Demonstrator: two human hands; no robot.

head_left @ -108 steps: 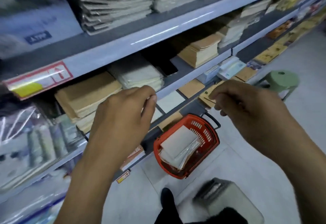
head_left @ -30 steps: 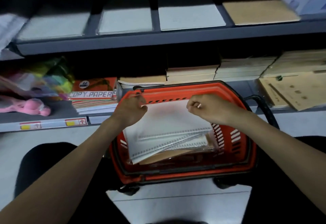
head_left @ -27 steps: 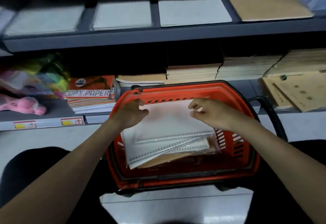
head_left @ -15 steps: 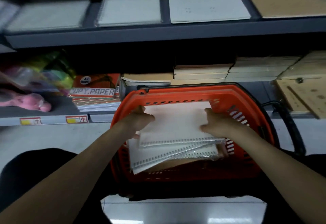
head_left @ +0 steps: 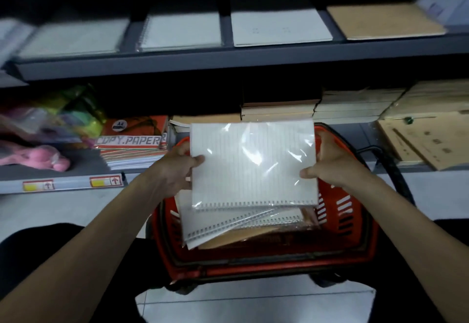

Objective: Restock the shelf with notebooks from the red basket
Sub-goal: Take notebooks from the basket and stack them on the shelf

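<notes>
A white spiral notebook (head_left: 253, 165) wrapped in clear plastic is lifted above the red basket (head_left: 340, 221), spiral edge toward me. My left hand (head_left: 177, 167) grips its left edge, thumb on top. My right hand (head_left: 332, 162) grips its right edge the same way. Under it, more wrapped white notebooks (head_left: 228, 223) and a brown one lie in the basket on the floor. The grey shelf (head_left: 228, 61) above carries flat white notebooks in divided slots and a brown one at the right.
The lower shelf holds copy paper packs (head_left: 132, 144), a pink toy (head_left: 38, 157) in plastic at the left, stacked brown notebooks (head_left: 279, 111) behind the basket and brown envelopes (head_left: 426, 139) at the right. The basket's black handle (head_left: 390, 170) hangs at its right. White floor tiles lie below.
Both hands went from the notebook's far corners to its side edges and raised it out of the basket. Earlier still, I was standing with both hands at the upper shelves.
</notes>
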